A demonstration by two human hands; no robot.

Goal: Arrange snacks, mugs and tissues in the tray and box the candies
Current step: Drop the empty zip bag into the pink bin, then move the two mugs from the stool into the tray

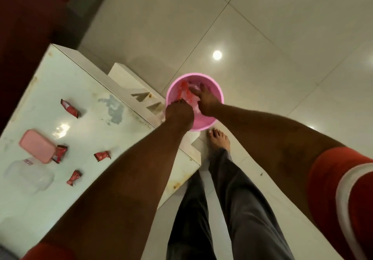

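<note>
A pink bucket (217,100) stands on the floor by the table's corner, and both my hands are inside it. My left hand (178,112) is closed around a red snack packet (184,92). My right hand (206,100) has its fingers and thumb curled on a pale clear packet (194,87) beside it. On the white table (96,122) lie several red wrapped candies (69,108) (102,155) (74,177) (60,153). A pink lid (37,145) and a clear plastic box (28,176) sit at the table's left edge.
A white stepped ledge (129,80) runs along the table's far side next to the bucket. My bare foot (219,139) and grey trouser legs stand on the glossy tiled floor. A dark red seat (24,27) fills the upper left.
</note>
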